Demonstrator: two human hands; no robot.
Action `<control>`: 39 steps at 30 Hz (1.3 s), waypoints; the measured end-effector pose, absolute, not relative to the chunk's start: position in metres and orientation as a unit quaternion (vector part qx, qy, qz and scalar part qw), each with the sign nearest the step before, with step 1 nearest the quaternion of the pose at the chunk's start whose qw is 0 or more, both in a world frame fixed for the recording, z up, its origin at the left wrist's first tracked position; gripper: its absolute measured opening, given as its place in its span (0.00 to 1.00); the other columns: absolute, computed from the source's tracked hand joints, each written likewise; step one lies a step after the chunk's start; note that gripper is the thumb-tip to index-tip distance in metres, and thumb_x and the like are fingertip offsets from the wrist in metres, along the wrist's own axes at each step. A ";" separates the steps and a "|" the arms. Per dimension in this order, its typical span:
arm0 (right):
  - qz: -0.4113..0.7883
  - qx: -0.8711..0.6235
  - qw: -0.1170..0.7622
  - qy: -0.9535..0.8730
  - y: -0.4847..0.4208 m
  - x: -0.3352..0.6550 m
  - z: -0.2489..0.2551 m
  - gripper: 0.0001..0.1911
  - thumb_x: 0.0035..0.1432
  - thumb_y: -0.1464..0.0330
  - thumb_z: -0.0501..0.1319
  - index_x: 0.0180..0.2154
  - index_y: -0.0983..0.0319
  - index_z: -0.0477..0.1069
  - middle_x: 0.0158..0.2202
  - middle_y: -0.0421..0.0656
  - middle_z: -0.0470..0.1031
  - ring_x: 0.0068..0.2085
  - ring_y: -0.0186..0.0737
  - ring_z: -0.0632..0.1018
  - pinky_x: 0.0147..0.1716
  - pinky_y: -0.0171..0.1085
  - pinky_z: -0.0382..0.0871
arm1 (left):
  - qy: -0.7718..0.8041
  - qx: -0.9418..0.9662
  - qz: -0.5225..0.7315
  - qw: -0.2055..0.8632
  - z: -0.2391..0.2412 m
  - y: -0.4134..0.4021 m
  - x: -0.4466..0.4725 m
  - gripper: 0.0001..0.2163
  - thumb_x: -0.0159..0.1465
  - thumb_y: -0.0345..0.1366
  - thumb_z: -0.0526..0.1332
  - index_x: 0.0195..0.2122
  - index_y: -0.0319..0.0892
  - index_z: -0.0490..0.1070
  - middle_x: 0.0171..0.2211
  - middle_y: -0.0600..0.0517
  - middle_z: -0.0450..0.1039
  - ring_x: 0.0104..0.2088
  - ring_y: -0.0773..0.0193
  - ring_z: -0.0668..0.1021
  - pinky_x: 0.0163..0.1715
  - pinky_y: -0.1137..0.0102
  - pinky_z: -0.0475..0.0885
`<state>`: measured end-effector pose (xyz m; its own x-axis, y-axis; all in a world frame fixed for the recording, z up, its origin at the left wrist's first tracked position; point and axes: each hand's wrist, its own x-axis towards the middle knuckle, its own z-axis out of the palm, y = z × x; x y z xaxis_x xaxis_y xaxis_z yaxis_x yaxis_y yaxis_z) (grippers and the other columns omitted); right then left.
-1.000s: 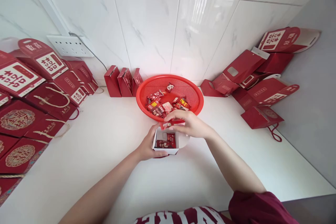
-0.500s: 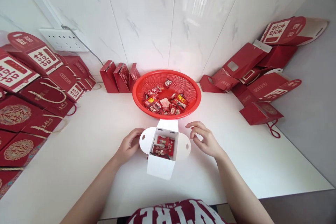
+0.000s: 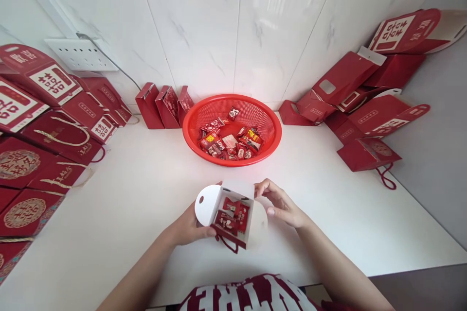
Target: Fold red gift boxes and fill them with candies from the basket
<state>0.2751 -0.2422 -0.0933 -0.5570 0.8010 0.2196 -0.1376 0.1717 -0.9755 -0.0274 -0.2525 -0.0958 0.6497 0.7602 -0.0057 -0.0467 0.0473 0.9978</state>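
Note:
A small open candy box (image 3: pixel 249 230), white inside and red outside, holds several red-wrapped candies (image 3: pixel 233 215). My left hand (image 3: pixel 191 226) grips its left side, thumb at the front corner below the rounded white left flap (image 3: pixel 206 205). At the right, my right hand (image 3: pixel 279 204) has its curled fingers on the back right corner and its thumb by the right flap (image 3: pixel 259 222). A dark red cord handle (image 3: pixel 228 244) hangs at the box's front. The box looks slightly turned, and its underside is hidden.
Behind the box stands a red plastic basket (image 3: pixel 187 129) with wrapped candies. Three narrow red boxes (image 3: pixel 167 107) stand left of it by the wall. Red gift boxes and bags (image 3: pixel 54 121) are stacked at the left, and more red boxes (image 3: pixel 368 102) pile up at the right.
Both hands have come onto the box, the left closing round its side. The box has turned a little, its front flap no longer shows, and the cord handle has come into view.

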 end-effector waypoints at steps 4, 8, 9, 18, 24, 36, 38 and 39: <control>0.586 -0.215 0.349 -0.700 -0.241 0.275 -0.091 0.38 0.53 0.49 0.69 0.61 0.55 0.62 0.63 0.53 0.65 0.63 0.54 0.67 0.60 0.53 0.61 | 0.333 0.616 0.324 0.636 -0.094 -0.250 -0.025 0.30 0.66 0.46 0.62 0.66 0.45 0.56 0.62 0.40 0.65 0.60 0.41 0.71 0.58 0.50 0.69; 0.556 -0.199 0.306 -0.747 -0.239 0.271 -0.085 0.41 0.44 0.51 0.74 0.59 0.51 0.68 0.69 0.49 0.56 0.68 0.56 0.59 0.66 0.54 0.52 | 0.376 0.617 0.363 0.589 -0.090 -0.247 -0.024 0.27 0.66 0.44 0.62 0.64 0.46 0.57 0.61 0.42 0.65 0.59 0.46 0.71 0.56 0.56 0.71; 0.547 -0.203 0.304 -0.753 -0.239 0.270 -0.084 0.40 0.43 0.51 0.75 0.58 0.51 0.70 0.69 0.48 0.55 0.68 0.56 0.60 0.66 0.54 0.51 | 0.386 0.620 0.372 0.573 -0.089 -0.247 -0.024 0.27 0.66 0.44 0.62 0.64 0.47 0.57 0.61 0.43 0.65 0.58 0.47 0.71 0.56 0.57 0.71; 0.520 -0.277 0.359 -0.724 -0.248 0.254 -0.087 0.18 0.60 0.52 0.64 0.47 0.55 0.75 0.64 0.49 0.62 0.65 0.53 0.64 0.64 0.53 0.56 | 0.388 0.710 0.409 0.421 -0.095 -0.245 -0.028 0.17 0.65 0.39 0.62 0.55 0.46 0.69 0.56 0.44 0.68 0.56 0.50 0.72 0.57 0.57 0.70; 0.548 -0.330 0.420 -0.644 -0.263 0.228 -0.095 0.14 0.66 0.65 0.58 0.52 0.54 0.61 0.65 0.50 0.59 0.61 0.46 0.69 0.58 0.48 0.65 | 0.321 0.856 0.351 0.203 -0.070 -0.250 -0.030 0.16 0.66 0.32 0.58 0.54 0.49 0.73 0.55 0.47 0.73 0.59 0.52 0.72 0.60 0.53 0.66; 0.495 -0.353 0.456 -0.650 -0.291 0.194 -0.112 0.29 0.71 0.54 0.48 0.67 0.53 0.47 0.71 0.48 0.46 0.70 0.49 0.54 0.67 0.52 0.54 | 0.490 0.850 0.122 -0.151 -0.050 -0.306 0.028 0.34 0.68 0.54 0.53 0.65 0.31 0.61 0.65 0.35 0.61 0.63 0.42 0.68 0.59 0.46 0.63; 0.511 -0.336 0.460 -0.644 -0.291 0.197 -0.111 0.31 0.70 0.51 0.47 0.69 0.51 0.44 0.71 0.48 0.48 0.68 0.49 0.57 0.65 0.52 0.58 | 0.492 0.848 0.110 -0.164 -0.054 -0.302 0.021 0.31 0.69 0.52 0.52 0.65 0.32 0.61 0.66 0.36 0.60 0.63 0.43 0.68 0.59 0.46 0.63; 0.514 -0.333 0.462 -0.642 -0.291 0.198 -0.111 0.31 0.70 0.51 0.47 0.69 0.50 0.43 0.70 0.47 0.49 0.67 0.49 0.60 0.64 0.52 0.59 | 0.495 0.847 0.104 -0.166 -0.056 -0.299 0.015 0.29 0.70 0.50 0.51 0.65 0.34 0.62 0.66 0.38 0.60 0.64 0.44 0.68 0.60 0.46 0.63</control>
<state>0.1978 -0.2906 -0.1108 -0.3522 0.9018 0.2504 -0.0481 0.2497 -0.9671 0.0145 -0.2988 -0.0561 0.4892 0.8028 0.3409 0.8721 -0.4555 -0.1788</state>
